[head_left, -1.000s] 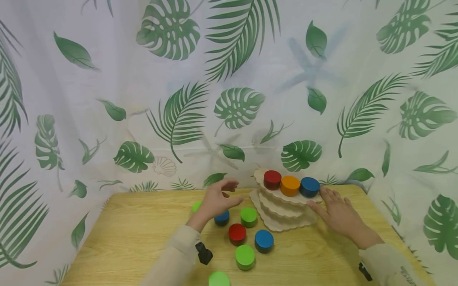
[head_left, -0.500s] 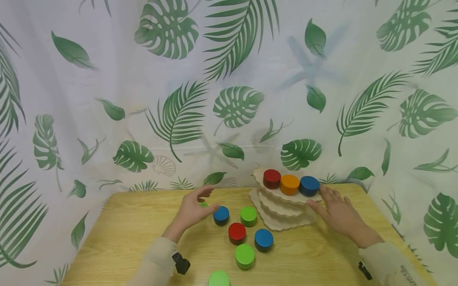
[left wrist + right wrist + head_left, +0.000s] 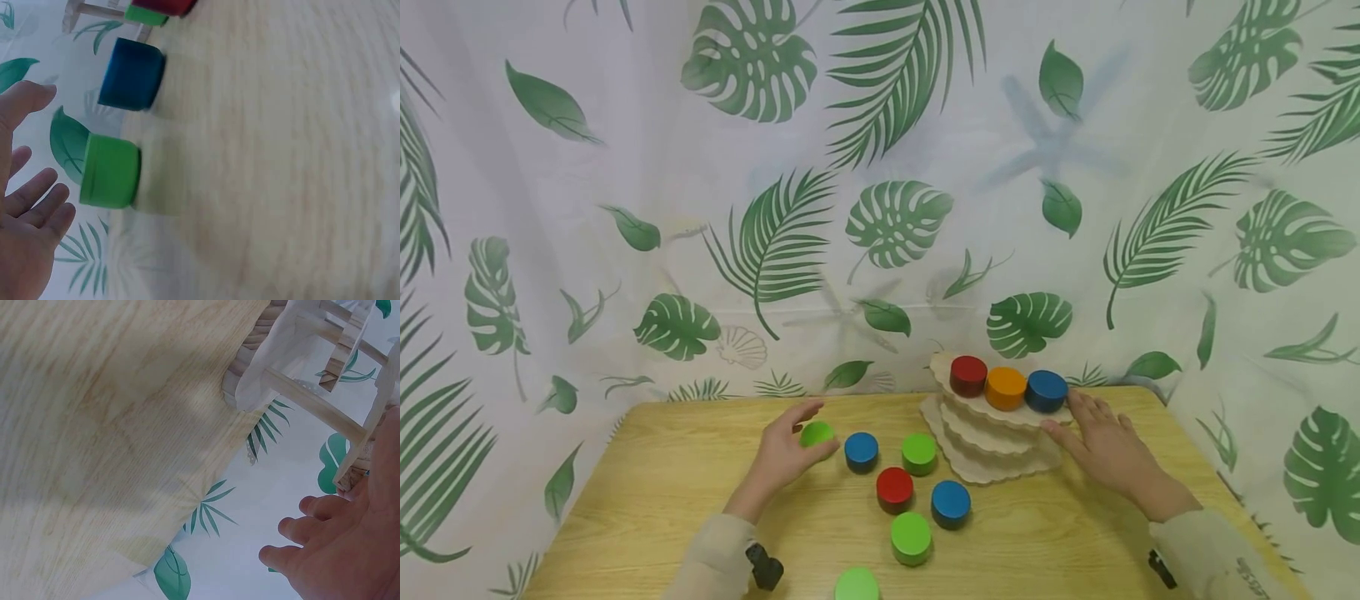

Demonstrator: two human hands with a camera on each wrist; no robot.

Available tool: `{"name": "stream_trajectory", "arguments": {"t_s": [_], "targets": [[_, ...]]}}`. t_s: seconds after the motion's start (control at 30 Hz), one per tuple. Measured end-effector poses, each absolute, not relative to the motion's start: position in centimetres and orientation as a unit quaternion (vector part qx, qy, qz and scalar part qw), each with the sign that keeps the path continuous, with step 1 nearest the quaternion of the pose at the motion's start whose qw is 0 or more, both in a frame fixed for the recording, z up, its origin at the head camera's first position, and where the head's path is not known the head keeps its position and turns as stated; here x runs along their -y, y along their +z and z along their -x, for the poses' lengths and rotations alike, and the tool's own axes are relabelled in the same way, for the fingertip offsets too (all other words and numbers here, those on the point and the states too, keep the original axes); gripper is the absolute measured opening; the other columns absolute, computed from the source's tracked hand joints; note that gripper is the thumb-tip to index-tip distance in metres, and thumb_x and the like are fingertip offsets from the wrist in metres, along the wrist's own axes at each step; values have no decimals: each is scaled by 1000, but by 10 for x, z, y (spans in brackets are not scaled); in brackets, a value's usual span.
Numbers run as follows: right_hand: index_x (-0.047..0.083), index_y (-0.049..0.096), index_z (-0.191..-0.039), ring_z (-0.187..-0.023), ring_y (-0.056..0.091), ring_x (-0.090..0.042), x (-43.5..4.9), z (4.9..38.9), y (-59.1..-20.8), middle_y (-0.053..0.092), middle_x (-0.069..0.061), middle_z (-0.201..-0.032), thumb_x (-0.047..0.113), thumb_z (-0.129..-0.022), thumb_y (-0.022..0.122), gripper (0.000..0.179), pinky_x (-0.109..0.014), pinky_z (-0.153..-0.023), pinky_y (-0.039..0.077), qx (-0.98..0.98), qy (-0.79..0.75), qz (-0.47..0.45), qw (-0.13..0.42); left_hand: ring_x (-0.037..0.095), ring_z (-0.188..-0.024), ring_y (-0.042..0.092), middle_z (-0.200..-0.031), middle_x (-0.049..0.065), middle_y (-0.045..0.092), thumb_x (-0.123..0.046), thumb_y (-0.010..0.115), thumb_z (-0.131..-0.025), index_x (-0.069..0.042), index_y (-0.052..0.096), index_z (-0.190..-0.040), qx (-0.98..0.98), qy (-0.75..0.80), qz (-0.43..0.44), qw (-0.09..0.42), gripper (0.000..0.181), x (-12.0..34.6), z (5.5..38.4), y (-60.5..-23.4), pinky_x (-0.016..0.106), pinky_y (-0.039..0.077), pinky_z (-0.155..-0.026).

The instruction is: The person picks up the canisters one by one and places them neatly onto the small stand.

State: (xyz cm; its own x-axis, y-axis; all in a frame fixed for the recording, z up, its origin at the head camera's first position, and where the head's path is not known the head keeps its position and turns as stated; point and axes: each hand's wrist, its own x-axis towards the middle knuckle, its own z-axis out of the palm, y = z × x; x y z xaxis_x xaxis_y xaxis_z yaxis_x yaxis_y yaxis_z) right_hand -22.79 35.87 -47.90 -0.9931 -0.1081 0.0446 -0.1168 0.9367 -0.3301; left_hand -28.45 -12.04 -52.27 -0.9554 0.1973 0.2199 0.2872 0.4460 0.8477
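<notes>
left hand (image 3: 782, 457): fingers straight and spread, cupped around the far green disc, not gripping it; wrist view shows the open palm (image 3: 25, 212) just beside the disc, small gap visible
far green disc (image 3: 817, 433): on the table, well left of the tiered stand, at the left hand's fingertips; also seen on its side in the wrist view (image 3: 111, 172)
blue disc (image 3: 861, 451): just right of the far green disc, apart from it, left of the stand
table (image 3: 647, 500): light wood, holds everything
green disc near stand (image 3: 919, 452): between the blue disc and the stand base
red disc (image 3: 895, 488): in front-left of the stand, near the front blue disc
front blue disc (image 3: 951, 502): in front of the stand base
front green disc (image 3: 912, 537): nearer the camera than the red disc, well in front of the stand
edge green disc (image 3: 857, 586): farthest from the stand, at the picture's bottom edge, partly cut off
tiered stand (image 3: 992, 437): wooden, scalloped shelves, back of the table
top shelf: red block (image 3: 968, 375), orange block (image 3: 1005, 387), blue block (image 3: 1047, 390) in a row, touching or nearly
right hand (image 3: 1108, 450): flat, fingers extended, resting against the stand's right side, thumb at the top shelf edge; holds nothing
curtain (image 3: 625, 208): leaf print, behind the stand and table
</notes>
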Motion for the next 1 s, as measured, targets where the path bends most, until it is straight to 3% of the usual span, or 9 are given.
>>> {"name": "stream_trajectory", "arguments": {"t_s": [0.37, 0.6, 1.0], "targets": [[-14, 24, -160, -149, 22, -66, -358, 228, -478, 24, -40, -165, 61, -110, 39, 91, -85, -113, 16, 983, 171, -59, 12, 39, -133, 61, -145, 22, 63, -14, 90, -84, 0, 57, -148, 853, -506, 117, 45, 73, 132, 283, -543, 55, 50, -112], [-14, 25, -160, -148, 24, -66, -357, 226, -479, 26, -40, -164, 59, -110, 40, 90, -85, -113, 18, 985, 164, -60, 14, 38, -123, 67, -132, 21, 70, -12, 90, -83, 2, 55, -149, 855, -506, 108, 45, 76, 133, 281, -552, 53, 54, -107], [-14, 26, -159, -147, 25, -66, -357, 225, -479, 26, -40, -164, 59, -110, 40, 89, -84, -113, 19, 985, 163, -60, 13, 40, -125, 67, -134, 25, 68, -11, 89, -84, 9, 54, -146, 856, -505, 100, 40, 74, 134, 284, -559, 47, 56, -105]]}}
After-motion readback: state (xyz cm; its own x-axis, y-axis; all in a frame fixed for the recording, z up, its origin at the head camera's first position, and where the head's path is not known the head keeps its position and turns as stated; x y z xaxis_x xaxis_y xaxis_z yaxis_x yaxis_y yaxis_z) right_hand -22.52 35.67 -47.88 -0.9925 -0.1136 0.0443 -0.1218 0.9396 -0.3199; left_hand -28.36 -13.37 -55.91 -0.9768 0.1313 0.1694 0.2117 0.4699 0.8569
